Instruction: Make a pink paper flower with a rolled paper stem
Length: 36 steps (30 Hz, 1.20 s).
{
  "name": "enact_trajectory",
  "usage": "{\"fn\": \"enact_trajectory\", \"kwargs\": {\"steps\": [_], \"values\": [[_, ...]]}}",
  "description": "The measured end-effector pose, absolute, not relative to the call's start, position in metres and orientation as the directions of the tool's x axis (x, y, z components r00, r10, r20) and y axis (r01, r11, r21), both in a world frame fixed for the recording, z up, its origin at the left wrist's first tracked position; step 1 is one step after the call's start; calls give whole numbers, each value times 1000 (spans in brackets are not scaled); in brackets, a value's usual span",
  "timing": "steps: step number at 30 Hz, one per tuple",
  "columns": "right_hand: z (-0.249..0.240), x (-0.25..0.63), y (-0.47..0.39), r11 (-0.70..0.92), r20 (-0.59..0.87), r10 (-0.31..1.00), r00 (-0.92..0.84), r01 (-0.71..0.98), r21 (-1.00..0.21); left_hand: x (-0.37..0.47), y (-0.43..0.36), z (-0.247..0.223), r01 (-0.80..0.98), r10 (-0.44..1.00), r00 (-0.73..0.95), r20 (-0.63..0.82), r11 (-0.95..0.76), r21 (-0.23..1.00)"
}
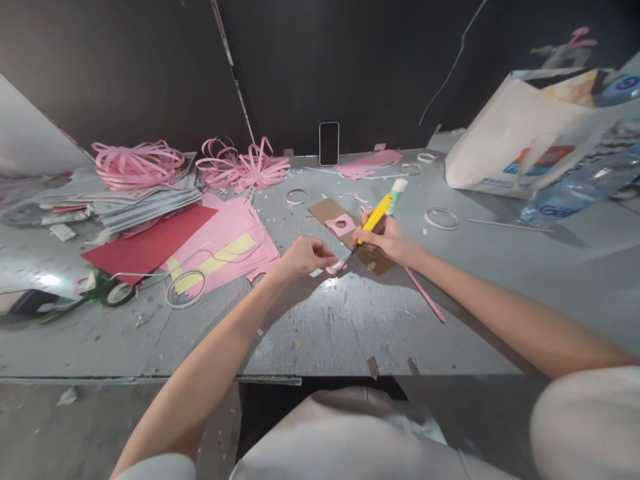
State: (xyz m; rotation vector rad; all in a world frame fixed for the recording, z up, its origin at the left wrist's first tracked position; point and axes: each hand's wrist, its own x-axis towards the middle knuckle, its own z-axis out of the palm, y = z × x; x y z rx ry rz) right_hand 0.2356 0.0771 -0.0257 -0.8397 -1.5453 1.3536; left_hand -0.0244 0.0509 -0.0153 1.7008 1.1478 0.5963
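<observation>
My right hand (385, 239) grips a yellow utility knife (376, 215), its tip angled down toward a small pink paper piece (334, 267) on the grey table. My left hand (306, 256) pinches that pink piece at its left side. Both hands work beside a brown cardboard piece (330, 211) that carries a pink cut-out with a hole (341, 225). A glue stick (397, 193) stands just behind my right hand. A thin pink strip (425, 295) lies under my right wrist.
Pink and red paper sheets (200, 250) lie at the left, with green scissors (95, 293) and tape rings (186, 288). Curled pink strips (137, 163) top a stack at the back left. A phone (329, 143) leans on the dark wall. A white bag (520, 140) and bottles (575, 193) fill the right.
</observation>
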Motion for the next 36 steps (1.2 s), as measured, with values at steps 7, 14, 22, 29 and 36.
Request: {"fn": "enact_trajectory", "kwargs": {"steps": [7,14,22,29,36], "values": [[-27,235,85,175,175,901,-397,-36,-984,-24,49,-12,425,893,431,-132,-71,902],[-32,235,89,205,197,889,-412,-24,-978,-24,50,-10,423,888,446,-109,-102,900],[-26,234,87,177,163,904,-396,0,-984,-23,51,-11,424,885,449,-123,-89,901],[-22,235,89,186,155,925,-347,59,-981,-24,50,-12,421,883,453,-120,-94,902],[-8,235,83,213,163,924,-347,110,-971,-25,51,-14,435,886,448,-120,-99,895]]}}
